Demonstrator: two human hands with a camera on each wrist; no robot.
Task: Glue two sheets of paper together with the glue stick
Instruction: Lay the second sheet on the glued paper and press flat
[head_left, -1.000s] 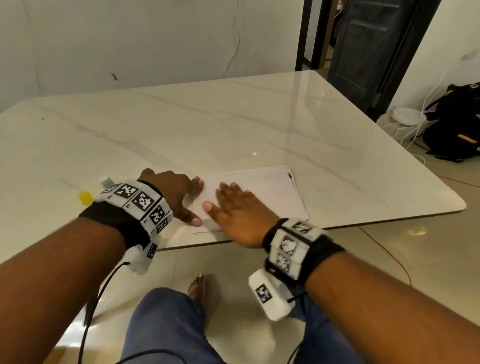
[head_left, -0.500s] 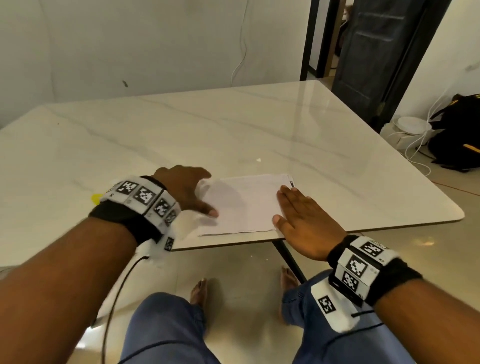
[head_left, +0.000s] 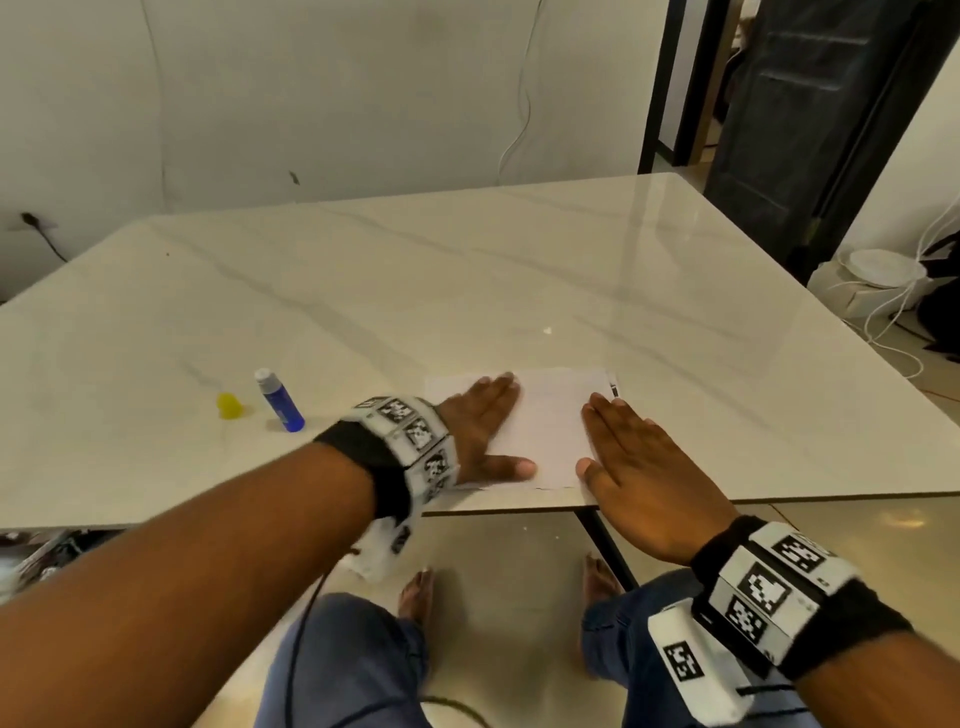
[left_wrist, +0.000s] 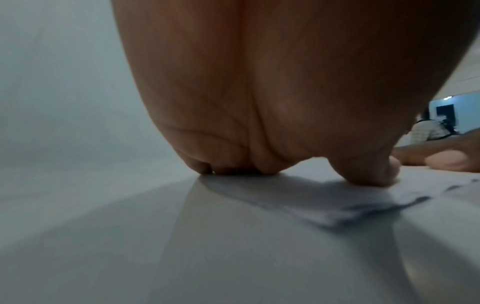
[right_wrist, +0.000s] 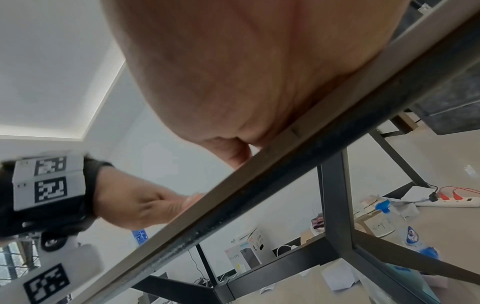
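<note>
White sheets of paper (head_left: 550, 421) lie stacked near the front edge of the marble table (head_left: 467, 291). My left hand (head_left: 483, 431) lies flat on the paper's left part, fingers straight and thumb spread. My right hand (head_left: 639, 467) presses flat on the paper's right part, its heel at the table edge. A blue glue stick (head_left: 279, 401) lies uncapped on the table left of my left wrist, with its yellow cap (head_left: 229, 405) beside it. In the left wrist view my left hand (left_wrist: 259, 123) rests on the paper (left_wrist: 350, 201). In the right wrist view my right hand (right_wrist: 246, 72) lies over the table edge (right_wrist: 285, 156).
A black table leg (head_left: 605, 540) runs down under the front edge between my knees. A dark door (head_left: 810, 104) stands at the back right. White cables and a round white object (head_left: 883, 270) lie on the floor to the right. Boxes and a power strip (right_wrist: 451, 201) sit under the table.
My left hand has flattened onto the paper's left part with fingers spread forward. My right hand slid from the paper's middle to its right part. The view shifted, showing the glue stick and cap.
</note>
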